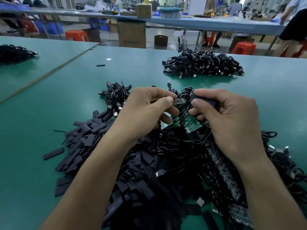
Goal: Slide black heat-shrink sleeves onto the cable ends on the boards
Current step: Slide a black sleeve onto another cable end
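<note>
The left hand (146,110) is curled, its thumb and forefinger pinching the end of a small green board (180,101) with a thin black cable (184,113) hanging from it. The right hand (229,122) is curled too and grips a black sleeve (205,100) between thumb and forefinger, holding it just right of the pinched board. I cannot tell whether the sleeve touches the board.

Both hands hover over a tangle of cables and more green boards (191,124), which lie just below the fingers. A big heap of flat black sleeves (103,146) spreads over the near left part of the green table (49,100), reaching under the forearms. One sleeve (54,153) lies apart at the left edge of the heap.

Just beyond the left hand sits a small bundle of cables with plugs (116,97). Farther off to the right is a large pile of coiled cables (204,65), and another dark pile (15,53) lies at the far left. A lone sleeve (100,65) rests on the table between them.
</note>
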{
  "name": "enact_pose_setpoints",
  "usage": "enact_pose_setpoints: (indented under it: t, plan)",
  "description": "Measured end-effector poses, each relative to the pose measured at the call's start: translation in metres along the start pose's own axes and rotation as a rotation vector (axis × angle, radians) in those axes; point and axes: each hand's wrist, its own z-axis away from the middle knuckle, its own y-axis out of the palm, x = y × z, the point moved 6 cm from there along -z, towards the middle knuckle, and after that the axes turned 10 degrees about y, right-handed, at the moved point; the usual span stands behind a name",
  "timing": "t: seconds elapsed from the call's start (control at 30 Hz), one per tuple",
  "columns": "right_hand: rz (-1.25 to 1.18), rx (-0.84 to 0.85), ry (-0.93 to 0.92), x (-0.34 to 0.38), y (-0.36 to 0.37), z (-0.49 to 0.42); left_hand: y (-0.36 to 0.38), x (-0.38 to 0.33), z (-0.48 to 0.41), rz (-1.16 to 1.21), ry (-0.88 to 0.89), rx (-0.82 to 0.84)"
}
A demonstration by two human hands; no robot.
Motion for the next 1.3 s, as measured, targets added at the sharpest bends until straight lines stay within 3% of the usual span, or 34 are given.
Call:
enact_pose_setpoints:
  t: [0.3, 0.57, 0.93, 1.3]
  plan:
    - [-0.060, 0.060, -0.007, -0.0004, 0.0070, -0.0054, -0.0017, -0.0003, -0.0004, 0.112, -0.031, -0.037]
    - [-0.128, 0.010, -0.021, 0.0022, 0.0049, -0.0043, -0.0002, -0.0022, 0.0015, 0.171, -0.037, -0.031]
    - [-0.170, 0.055, -0.041, 0.0042, 0.0068, -0.0040, 0.0001, -0.0030, 0.0022, 0.169, -0.028, -0.013]
    - [-0.178, -0.006, -0.060, 0.0043, 0.0062, -0.0035, 0.0004, -0.0013, 0.0016, 0.164, -0.025, -0.006]
